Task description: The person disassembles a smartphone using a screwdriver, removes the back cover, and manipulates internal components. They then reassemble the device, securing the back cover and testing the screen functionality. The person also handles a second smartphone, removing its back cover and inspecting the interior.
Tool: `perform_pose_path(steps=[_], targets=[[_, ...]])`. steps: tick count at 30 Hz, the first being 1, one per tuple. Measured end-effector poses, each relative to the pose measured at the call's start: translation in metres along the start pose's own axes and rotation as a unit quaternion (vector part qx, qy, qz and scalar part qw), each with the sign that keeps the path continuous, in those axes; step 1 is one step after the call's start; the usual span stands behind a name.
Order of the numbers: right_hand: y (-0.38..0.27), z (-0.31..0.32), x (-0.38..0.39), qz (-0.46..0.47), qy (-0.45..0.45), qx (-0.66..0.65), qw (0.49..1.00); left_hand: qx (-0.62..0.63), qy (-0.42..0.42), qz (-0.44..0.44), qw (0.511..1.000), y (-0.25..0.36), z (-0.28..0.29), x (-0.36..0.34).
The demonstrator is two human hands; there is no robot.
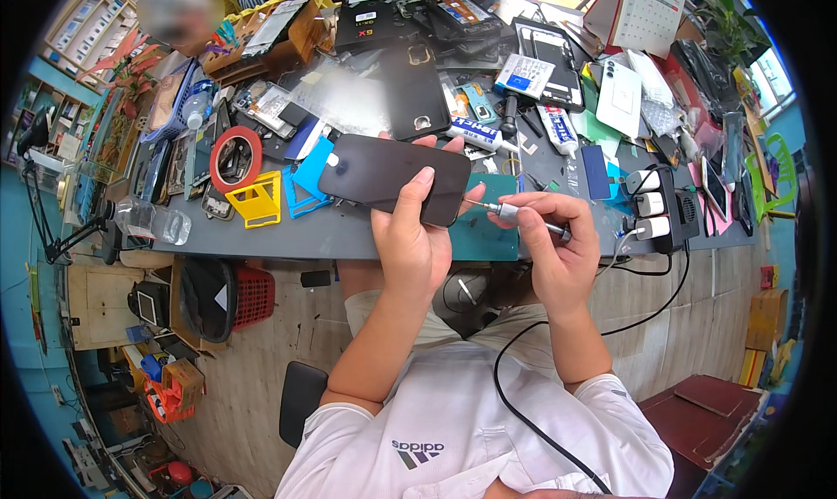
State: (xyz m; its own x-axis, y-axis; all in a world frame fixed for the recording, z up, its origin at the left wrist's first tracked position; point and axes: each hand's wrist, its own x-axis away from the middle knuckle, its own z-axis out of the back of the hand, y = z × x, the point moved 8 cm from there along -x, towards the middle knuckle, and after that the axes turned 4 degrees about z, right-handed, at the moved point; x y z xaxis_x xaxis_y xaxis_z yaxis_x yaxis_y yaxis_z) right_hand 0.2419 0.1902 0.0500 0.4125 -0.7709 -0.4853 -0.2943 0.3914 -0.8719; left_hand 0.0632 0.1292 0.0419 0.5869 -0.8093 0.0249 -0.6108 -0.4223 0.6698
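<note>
My left hand (410, 237) is wrapped round a dark smartphone (384, 172), thumb across its dark glossy face and fingertips showing past the far edge. The phone is held above the front of the grey workbench. In my right hand (558, 242) is a small silver screwdriver (507, 211), gripped between thumb and fingers. Its thin tip points left at the phone's right end, by my left fingertip; whether it touches cannot be made out. Beneath both hands lies a teal work mat (493, 237), partly covered by them.
Left of the phone are a yellow phone stand (255, 201), a red tape roll (235, 159) and a clear plastic bottle (153, 221). White chargers (649, 204) fill a black power strip at right. Glue tubes (558, 131) and phone parts crowd the back. Another person sits across the bench.
</note>
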Motion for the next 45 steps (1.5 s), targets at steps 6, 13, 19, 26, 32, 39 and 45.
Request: perform_pose_path(steps=[6, 13, 19, 26, 32, 39, 45], targets=[[-0.017, -0.005, -0.011, 0.058, 0.028, 0.063, 0.996, 0.0, 0.001, -0.002, 1.0, 0.0, 0.0, -0.001], [0.004, 0.006, 0.0, -0.095, -0.006, 0.065, 0.993, -0.004, 0.001, -0.005, 1.0, 0.001, 0.001, 0.001], [-0.005, 0.001, -0.003, -0.014, 0.057, 0.033, 0.998, -0.003, 0.003, -0.005, 1.0, 0.0, 0.0, 0.0], [-0.004, 0.002, -0.003, -0.08, 0.048, 0.054, 0.994, -0.002, 0.003, -0.008, 1.0, 0.0, 0.001, 0.001], [0.003, 0.003, -0.001, -0.097, 0.043, 0.021, 0.994, 0.001, 0.001, -0.008, 1.0, 0.0, 0.001, 0.001], [-0.004, -0.002, -0.003, -0.049, 0.043, 0.032, 0.997, -0.001, 0.002, -0.008, 1.0, 0.0, 0.001, 0.0], [0.005, 0.005, 0.001, -0.11, -0.003, 0.053, 0.993, 0.001, -0.003, -0.007, 1.0, 0.0, 0.0, 0.001]])
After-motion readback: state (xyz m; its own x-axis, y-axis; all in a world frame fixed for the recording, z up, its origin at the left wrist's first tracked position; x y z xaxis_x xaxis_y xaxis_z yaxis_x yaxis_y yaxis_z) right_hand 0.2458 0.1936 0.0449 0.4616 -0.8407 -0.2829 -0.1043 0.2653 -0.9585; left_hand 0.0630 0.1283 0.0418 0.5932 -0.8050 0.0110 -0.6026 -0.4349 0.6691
